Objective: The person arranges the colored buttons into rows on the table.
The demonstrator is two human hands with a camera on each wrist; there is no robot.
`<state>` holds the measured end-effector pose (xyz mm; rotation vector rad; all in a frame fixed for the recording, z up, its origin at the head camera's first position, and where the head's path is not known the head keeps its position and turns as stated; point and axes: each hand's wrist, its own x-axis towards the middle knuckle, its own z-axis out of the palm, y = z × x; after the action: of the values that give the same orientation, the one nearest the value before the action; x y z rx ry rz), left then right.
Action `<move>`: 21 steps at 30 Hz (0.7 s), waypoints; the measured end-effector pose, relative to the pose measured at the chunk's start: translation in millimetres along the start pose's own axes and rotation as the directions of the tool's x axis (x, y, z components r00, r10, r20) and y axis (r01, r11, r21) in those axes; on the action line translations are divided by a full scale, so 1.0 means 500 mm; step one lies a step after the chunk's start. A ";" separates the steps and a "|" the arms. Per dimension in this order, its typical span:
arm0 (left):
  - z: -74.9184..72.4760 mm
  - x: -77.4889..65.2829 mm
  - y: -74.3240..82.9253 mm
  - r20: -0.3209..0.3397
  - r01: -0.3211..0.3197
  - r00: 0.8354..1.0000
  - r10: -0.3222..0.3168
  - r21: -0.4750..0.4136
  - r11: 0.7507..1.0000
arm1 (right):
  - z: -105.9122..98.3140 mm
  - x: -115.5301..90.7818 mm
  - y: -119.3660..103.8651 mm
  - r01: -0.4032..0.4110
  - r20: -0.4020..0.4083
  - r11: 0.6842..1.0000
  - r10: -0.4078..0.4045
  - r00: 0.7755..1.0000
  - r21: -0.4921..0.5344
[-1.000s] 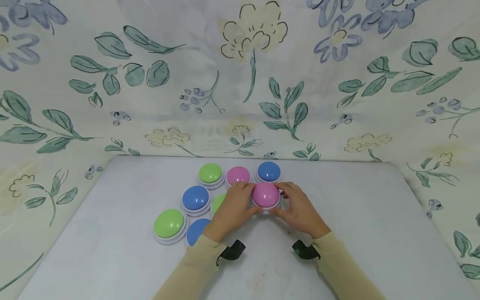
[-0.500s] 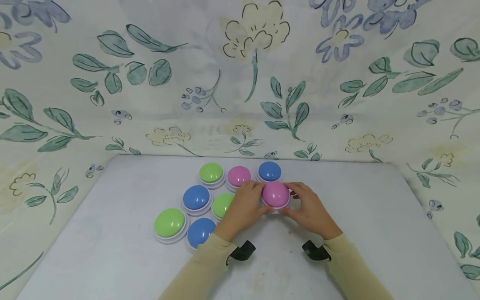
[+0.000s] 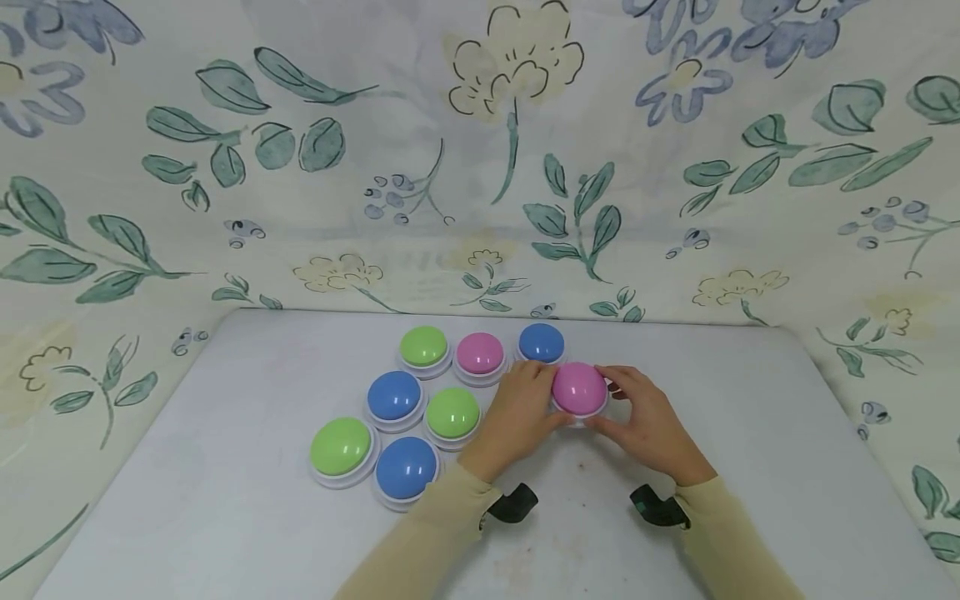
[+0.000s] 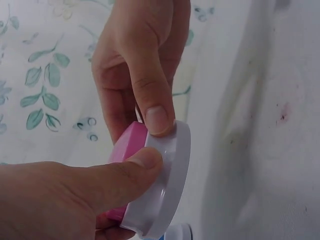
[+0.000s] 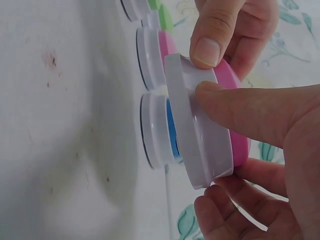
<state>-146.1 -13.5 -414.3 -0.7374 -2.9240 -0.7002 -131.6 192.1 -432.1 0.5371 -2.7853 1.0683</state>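
A pink dome push button (image 3: 579,388) with a round white base is held between both hands. My left hand (image 3: 519,417) grips its left side and my right hand (image 3: 660,427) its right side. In the left wrist view, both thumbs press on the white base (image 4: 172,165), with fingers around the pink dome. The right wrist view shows the base raised off the white table, with a gap under it. A blue push button (image 3: 542,342) stands just behind the held one. Left of it is another pink push button (image 3: 480,353), and a green push button (image 3: 453,412) sits beside my left wrist.
More push buttons stand at the left: a far green one (image 3: 423,346), a blue one (image 3: 393,395), a near green one (image 3: 341,447) and a near blue one (image 3: 407,468) by the left sleeve. The white table (image 3: 187,517) meets a floral cloth (image 3: 480,167) behind.
Both hands have carried the pink push button to the right, away from the group. The nearer green and blue push buttons, formerly covered by the left arm, show more now.
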 end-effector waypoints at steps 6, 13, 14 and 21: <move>0.007 0.010 0.019 -0.001 0.001 1.000 -0.001 0.007 1.000 | -0.015 -0.007 0.011 0.005 -0.008 1.000 -0.005 1.000 -0.001; 0.023 0.028 0.038 -0.008 -0.032 0.999 0.032 0.038 0.999 | -0.037 -0.017 0.029 0.011 -0.021 1.000 -0.011 1.000 -0.012; 0.025 0.030 0.041 -0.007 -0.035 0.999 0.035 0.045 0.998 | -0.040 -0.019 0.031 0.012 -0.022 1.000 -0.012 1.000 -0.012; 0.034 0.045 0.063 0.020 -0.027 0.999 0.026 0.048 0.998 | -0.058 -0.030 0.048 0.002 -0.016 1.000 -0.002 1.000 -0.023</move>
<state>-150.4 28.8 -413.1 -0.7810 -2.9314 -0.6210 -127.2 232.4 -428.8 0.5266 -2.7790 1.0336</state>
